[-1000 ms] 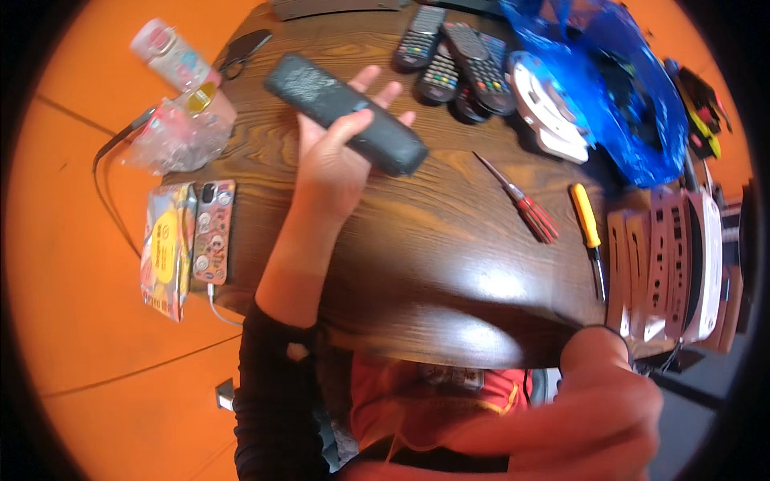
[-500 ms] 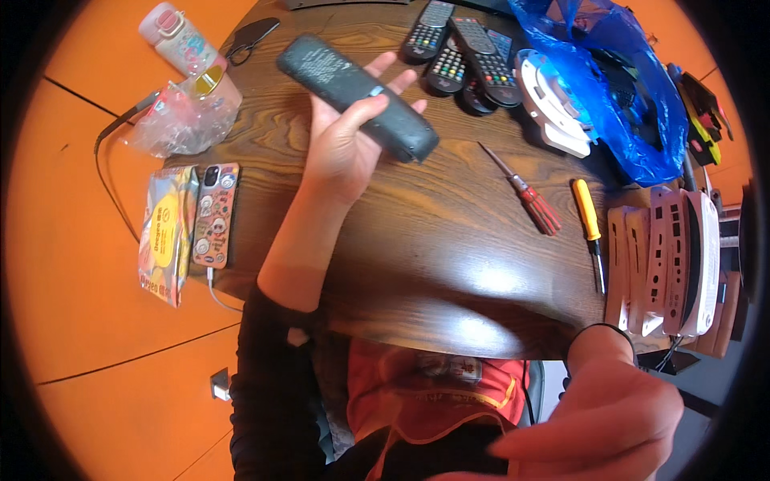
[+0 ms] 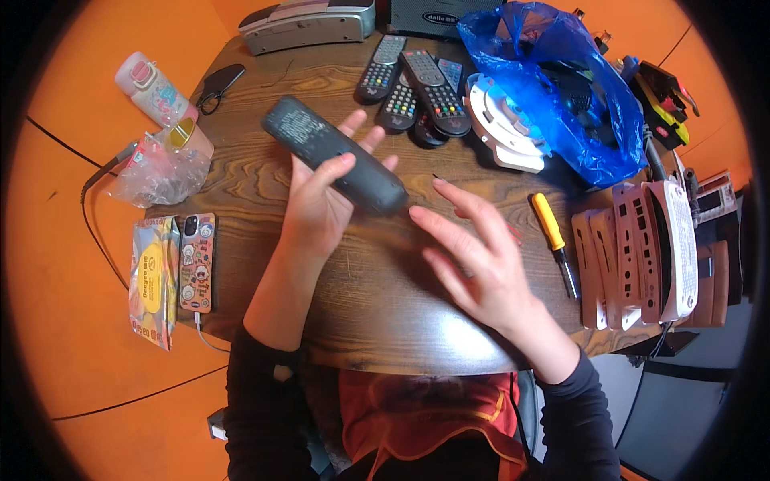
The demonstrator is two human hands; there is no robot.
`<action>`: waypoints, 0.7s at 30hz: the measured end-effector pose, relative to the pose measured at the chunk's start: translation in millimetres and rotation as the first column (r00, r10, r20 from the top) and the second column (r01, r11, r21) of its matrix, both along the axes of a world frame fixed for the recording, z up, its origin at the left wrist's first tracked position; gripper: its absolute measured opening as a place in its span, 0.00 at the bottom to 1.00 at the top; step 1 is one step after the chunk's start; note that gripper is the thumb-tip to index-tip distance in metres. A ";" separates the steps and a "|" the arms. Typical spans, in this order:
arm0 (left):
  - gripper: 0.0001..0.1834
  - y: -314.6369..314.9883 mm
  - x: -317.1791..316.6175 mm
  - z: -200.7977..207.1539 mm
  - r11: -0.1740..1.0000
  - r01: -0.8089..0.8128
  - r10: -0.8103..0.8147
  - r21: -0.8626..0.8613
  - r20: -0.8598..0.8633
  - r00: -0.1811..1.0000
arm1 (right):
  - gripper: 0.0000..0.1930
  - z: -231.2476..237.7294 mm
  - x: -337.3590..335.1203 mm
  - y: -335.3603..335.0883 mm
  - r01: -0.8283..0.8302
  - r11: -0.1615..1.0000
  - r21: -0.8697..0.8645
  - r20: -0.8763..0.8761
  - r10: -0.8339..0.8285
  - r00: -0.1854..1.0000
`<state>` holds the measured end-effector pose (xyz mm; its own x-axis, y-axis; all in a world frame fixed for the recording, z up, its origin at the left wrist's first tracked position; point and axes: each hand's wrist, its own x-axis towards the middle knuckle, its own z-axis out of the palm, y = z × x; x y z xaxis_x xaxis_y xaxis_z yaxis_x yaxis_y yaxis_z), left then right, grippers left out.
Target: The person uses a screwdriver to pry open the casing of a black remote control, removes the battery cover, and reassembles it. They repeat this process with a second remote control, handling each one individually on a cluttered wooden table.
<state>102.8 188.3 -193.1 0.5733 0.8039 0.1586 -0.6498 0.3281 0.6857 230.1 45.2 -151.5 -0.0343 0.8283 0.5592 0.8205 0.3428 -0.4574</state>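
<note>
A black remote control (image 3: pixel 321 148) lies back side up in my left hand (image 3: pixel 314 215), the thumb pressed across it and the other fingers beneath. Over the table to the right, my right hand (image 3: pixel 491 276) is open, fingers spread. Its index fingertip is close to the remote's lower end; whether they touch I cannot tell. Most of a red-handled screwdriver (image 3: pixel 514 233) is hidden behind that hand. Farther right lies a screwdriver with a yellow handle (image 3: pixel 549 221). Several more remote controls (image 3: pixel 433 90) are heaped at the far side, buttons up.
On the right stand several white device casings (image 3: pixel 678 256) in a row. Behind them are a blue plastic bag (image 3: pixel 593 128) and a round white part (image 3: pixel 501 132). Along the left are a bottle (image 3: pixel 152 88), a clear bag (image 3: pixel 160 172), a phone (image 3: pixel 198 264) and a packet (image 3: pixel 154 280).
My right hand has come up from below the table edge to beside the remote, its fingers now spread. My left hand still holds the remote. The whole view has shifted, showing more of the far side.
</note>
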 end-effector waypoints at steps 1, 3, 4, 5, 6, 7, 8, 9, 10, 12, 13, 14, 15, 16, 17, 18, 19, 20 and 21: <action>0.38 -3.2 1.6 -0.7 0.999 0.024 -0.025 -0.026 -0.021 0.999 | 0.28 -16.8 2.9 -0.3 -0.027 0.999 0.016 0.019 0.027 0.999; 0.37 -9.4 5.5 -3.4 0.992 0.100 -0.102 -0.074 -0.020 0.995 | 0.30 -41.0 9.9 -1.4 -0.095 0.995 0.010 0.065 0.094 0.993; 0.37 -12.1 6.7 -4.7 0.985 0.143 -0.145 -0.098 -0.014 0.989 | 0.28 -47.3 14.4 -1.3 -0.111 0.994 -0.019 0.158 0.113 0.981; 0.35 -13.9 6.9 -5.4 0.976 0.189 -0.192 -0.111 -0.019 0.981 | 0.26 -50.7 18.4 -0.5 -0.135 0.991 0.020 0.171 0.130 0.977; 0.34 -15.7 7.1 -6.0 0.955 0.258 -0.251 -0.145 0.063 0.966 | 0.25 -50.8 21.8 0.3 -0.139 0.990 -0.005 0.226 0.136 0.964; 0.33 -17.0 7.5 -6.1 0.932 0.317 -0.297 -0.177 0.131 0.946 | 0.24 -49.1 24.7 0.9 -0.169 0.983 0.070 0.198 0.153 0.968; 0.32 -17.6 7.4 -5.7 0.900 0.389 -0.346 -0.197 0.222 0.912 | 0.24 -46.2 26.1 0.8 -0.181 0.979 0.096 0.185 0.161 0.969; 0.35 -17.8 7.7 -4.8 0.878 0.444 -0.389 -0.181 0.274 0.880 | 0.24 -43.0 26.8 0.9 -0.181 0.976 0.124 0.159 0.161 0.974; 0.36 -19.5 6.6 -3.6 0.889 0.438 -0.401 -0.135 0.235 0.886 | 0.24 -40.4 25.8 0.3 -0.174 0.974 0.148 0.131 0.155 0.979; 0.39 -24.4 5.0 -1.0 0.901 0.431 -0.420 -0.049 0.146 0.896 | 0.24 -36.1 23.8 -2.5 -0.149 0.969 0.199 0.070 0.138 0.988; 0.42 -27.2 4.5 0.2 0.894 0.447 -0.440 -0.029 0.138 0.887 | 0.25 -34.3 24.2 -5.0 -0.145 0.968 0.205 0.065 0.135 0.989; 0.43 -29.4 4.8 1.1 0.902 0.432 -0.429 -0.008 0.110 0.897 | 0.24 -33.4 24.1 -6.0 -0.145 0.967 0.211 0.060 0.135 0.989; 0.44 -31.8 5.3 1.7 0.909 0.417 -0.416 0.012 0.081 0.906 | 0.24 -32.6 24.3 -7.6 -0.145 0.965 0.216 0.054 0.137 0.989; 0.45 -32.9 5.6 2.2 0.915 0.400 -0.402 0.042 0.048 0.914 | 0.24 -32.3 23.8 -8.4 -0.138 0.968 0.212 0.039 0.133 0.990; 0.47 -33.1 5.8 2.6 0.910 0.411 -0.413 0.055 0.047 0.909 | 0.24 -31.4 23.8 -9.4 -0.159 0.971 0.177 -0.001 0.162 0.987; 0.48 -32.9 6.1 2.7 0.904 0.421 -0.425 0.077 0.040 0.904 | 0.24 -31.1 22.8 -9.3 -0.203 0.965 0.167 -0.022 0.209 0.978; 0.50 -32.4 6.4 2.7 0.897 0.432 -0.437 0.099 0.034 0.899 | 0.24 -30.2 22.4 -9.3 -0.237 0.960 0.147 -0.053 0.246 0.968; 0.50 -32.2 6.5 2.5 0.893 0.439 -0.444 0.103 0.032 0.896 | 0.24 -29.3 21.8 -8.9 -0.281 0.951 0.133 -0.082 0.293 0.953; 0.51 -31.9 6.3 2.3 0.889 0.445 -0.450 0.107 0.030 0.892 | 0.24 -27.9 21.6 -8.9 -0.274 0.953 0.131 -0.083 0.286 0.955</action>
<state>109.1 156.4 -190.9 0.8574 0.4435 0.2611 -0.4854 0.5280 0.6969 251.7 36.3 -179.4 -0.1943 0.7220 0.6641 0.6358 0.6082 -0.4752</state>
